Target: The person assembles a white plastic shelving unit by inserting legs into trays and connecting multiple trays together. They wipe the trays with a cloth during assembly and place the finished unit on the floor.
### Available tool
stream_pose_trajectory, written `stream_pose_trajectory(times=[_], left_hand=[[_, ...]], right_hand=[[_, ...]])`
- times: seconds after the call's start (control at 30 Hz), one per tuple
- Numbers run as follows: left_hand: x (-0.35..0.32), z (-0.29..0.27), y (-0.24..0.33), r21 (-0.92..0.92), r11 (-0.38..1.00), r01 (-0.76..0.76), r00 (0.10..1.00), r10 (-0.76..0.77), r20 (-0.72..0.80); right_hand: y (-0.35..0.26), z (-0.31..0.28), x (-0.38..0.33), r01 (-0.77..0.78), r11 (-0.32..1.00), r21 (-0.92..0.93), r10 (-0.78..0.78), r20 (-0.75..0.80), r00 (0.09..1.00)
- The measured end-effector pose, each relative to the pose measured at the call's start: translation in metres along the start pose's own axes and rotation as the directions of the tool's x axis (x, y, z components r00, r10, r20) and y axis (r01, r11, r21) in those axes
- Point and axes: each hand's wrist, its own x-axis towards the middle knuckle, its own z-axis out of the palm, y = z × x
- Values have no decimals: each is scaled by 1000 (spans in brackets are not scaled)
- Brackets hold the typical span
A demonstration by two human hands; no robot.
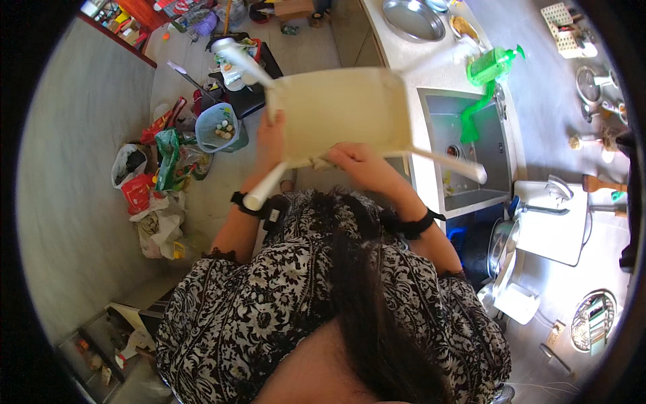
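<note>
A cream plastic stool [343,111] is held up in front of me, blurred, its legs splayed outward toward me. My left hand [270,145] grips its left side, between two of the legs. At the near edge, my right hand [353,161] is closed, with fingers bent against the rim. A small greyish bit shows by its fingertips, too blurred to name. The undersides of both hands are hidden.
On the right, a steel sink [471,161] is set in the counter, with a green pump bottle [491,66] beside it. A round metal pan [414,19] lies farther back. Left on the floor stand a blue bin [221,128] and several bags [141,192].
</note>
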Motion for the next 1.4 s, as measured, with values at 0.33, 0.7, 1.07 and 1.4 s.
stream_pose_trajectory(times=[0.33,0.7,1.07,1.4], left_hand=[[54,-124,-73,-662,718,215,973,-217,80],[35,-102,-78,-675,595,436,898,-343,277],[-2,-77,-26,-534,601,595,794,-337,507],[-5,-66,-25,-443,635,633,698,-220,681]], right_hand=[[64,-42,-57,-235,952,-197,217,-108,970],[72,-33,-64,-346,914,-213,324,-131,937],[75,-37,-36,-162,972,171,218,-393,893],[45,-50,-28,-273,941,201,299,-113,947]])
